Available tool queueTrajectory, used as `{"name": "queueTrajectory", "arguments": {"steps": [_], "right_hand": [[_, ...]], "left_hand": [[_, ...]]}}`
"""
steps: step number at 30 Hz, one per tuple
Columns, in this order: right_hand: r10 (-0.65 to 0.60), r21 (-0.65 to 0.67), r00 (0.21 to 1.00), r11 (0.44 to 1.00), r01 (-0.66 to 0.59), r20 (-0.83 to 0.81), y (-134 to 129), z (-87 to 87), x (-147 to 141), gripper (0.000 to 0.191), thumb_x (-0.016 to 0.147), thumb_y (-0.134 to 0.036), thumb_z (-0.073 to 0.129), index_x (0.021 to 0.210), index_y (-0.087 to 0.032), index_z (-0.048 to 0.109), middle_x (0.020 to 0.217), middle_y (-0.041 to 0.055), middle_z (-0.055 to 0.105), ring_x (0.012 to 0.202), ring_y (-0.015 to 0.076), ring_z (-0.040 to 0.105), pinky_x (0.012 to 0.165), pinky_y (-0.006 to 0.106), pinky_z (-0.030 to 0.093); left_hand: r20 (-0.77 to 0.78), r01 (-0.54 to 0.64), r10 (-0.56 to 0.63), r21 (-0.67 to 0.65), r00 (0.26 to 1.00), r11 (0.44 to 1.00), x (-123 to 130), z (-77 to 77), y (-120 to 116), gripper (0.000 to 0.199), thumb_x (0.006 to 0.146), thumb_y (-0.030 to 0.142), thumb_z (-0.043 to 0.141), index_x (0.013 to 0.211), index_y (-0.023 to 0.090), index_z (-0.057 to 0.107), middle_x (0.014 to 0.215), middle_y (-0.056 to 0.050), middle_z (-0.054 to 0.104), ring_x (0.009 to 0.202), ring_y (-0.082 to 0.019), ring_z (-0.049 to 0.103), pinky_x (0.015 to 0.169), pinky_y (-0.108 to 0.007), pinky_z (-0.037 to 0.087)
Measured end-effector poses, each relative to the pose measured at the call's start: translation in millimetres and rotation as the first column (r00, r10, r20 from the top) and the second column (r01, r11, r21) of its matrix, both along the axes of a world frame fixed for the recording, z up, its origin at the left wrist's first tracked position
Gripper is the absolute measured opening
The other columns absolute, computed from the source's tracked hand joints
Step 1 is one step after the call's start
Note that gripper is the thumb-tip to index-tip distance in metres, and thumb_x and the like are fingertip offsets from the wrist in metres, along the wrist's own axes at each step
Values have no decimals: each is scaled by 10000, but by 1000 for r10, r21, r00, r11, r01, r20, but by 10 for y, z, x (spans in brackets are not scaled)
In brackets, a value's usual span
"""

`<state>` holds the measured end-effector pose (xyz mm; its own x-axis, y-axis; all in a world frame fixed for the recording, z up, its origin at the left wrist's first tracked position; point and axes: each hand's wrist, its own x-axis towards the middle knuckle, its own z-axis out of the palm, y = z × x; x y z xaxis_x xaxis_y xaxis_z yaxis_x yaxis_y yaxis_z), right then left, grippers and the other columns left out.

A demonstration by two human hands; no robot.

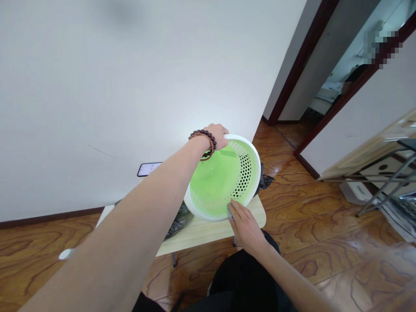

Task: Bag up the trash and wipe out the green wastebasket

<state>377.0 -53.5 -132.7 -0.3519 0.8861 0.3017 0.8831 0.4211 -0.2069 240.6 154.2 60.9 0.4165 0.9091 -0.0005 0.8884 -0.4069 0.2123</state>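
A round plastic basket [214, 177], green inside with a white rim and rows of holes, is between my hands above a small table. Its open side faces up toward me and nothing shows inside. My left hand [218, 133], with beaded bracelets at the wrist, is closed on the far rim. Over the near rim on the right curl the fingers of my right hand [245, 223], also closed on it. Part of the basket's underside is hidden.
The pale wooden table [182, 238] stands against a white wall. Black plastic bags [177, 222] show beside the basket. A lit phone [147, 169] is behind my left forearm. To the right are a doorway with a person beyond, a metal-legged stand [390, 180] and a white box [355, 193].
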Motion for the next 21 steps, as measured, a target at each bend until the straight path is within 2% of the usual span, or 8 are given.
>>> {"name": "queueTrajectory", "arguments": {"steps": [4,7,9,11,13,15,18,21], "right_hand": [[55,2,995,998,-55,-77,-85,-17,-191,419,871,-172,338,1288,-161,372,1301,102,414,1185,192,367,959,380,360],[62,66,998,996,-64,19,27,-28,-2,420,832,-94,365,1245,-140,429,1274,115,445,1187,199,368,981,388,327],[2,109,996,994,-11,88,141,-35,208,421,819,-61,362,1224,-128,453,1284,114,437,1218,203,331,1008,398,284],[-64,137,992,989,50,106,226,-38,358,425,820,-46,343,1222,-128,454,1307,104,415,1247,203,287,1022,408,254],[-91,135,993,987,81,71,235,-37,364,425,822,-42,333,1221,-124,453,1313,104,407,1254,203,276,1021,410,257],[-79,97,997,992,80,-12,158,-27,212,404,830,-65,338,1210,-125,461,1296,109,424,1238,200,305,1015,403,279],[-22,11,982,1000,24,-185,-30,0,-160,365,862,-160,357,1214,-154,451,1273,100,442,1204,189,352,1001,397,314],[17,-10,959,1000,-21,-283,-125,-10,-383,366,873,-206,366,1233,-173,424,1262,96,448,1193,189,363,985,412,336]], "left_hand": [[-11,-1,1,25,1000,1000,-12,-13,16,374,611,300,495,949,253,646,789,-48,624,712,-190,549,608,-277,392],[1,3,-3,34,1000,999,-46,-21,17,363,601,287,498,928,249,651,754,-39,624,679,-174,543,577,-261,380],[12,8,-8,26,1000,1000,-65,-22,11,358,600,279,497,921,251,653,730,-33,624,663,-166,540,573,-257,376],[16,17,-18,23,1000,1000,-70,-21,6,351,602,276,491,911,250,656,717,-33,621,652,-165,538,566,-259,375],[17,26,-27,28,999,999,-60,-18,6,347,601,274,488,901,249,659,715,-39,617,647,-168,537,555,-261,373],[19,24,-25,24,1000,999,-45,-16,9,353,596,271,489,905,250,658,723,-43,616,647,-170,536,554,-265,373],[23,10,-11,17,1000,1000,-39,-17,16,366,589,268,491,916,255,655,731,-44,615,646,-174,537,556,-271,374],[21,12,-12,21,1000,1000,-62,-24,19,370,585,268,491,918,264,654,722,-44,613,639,-179,538,547,-274,373]]}}
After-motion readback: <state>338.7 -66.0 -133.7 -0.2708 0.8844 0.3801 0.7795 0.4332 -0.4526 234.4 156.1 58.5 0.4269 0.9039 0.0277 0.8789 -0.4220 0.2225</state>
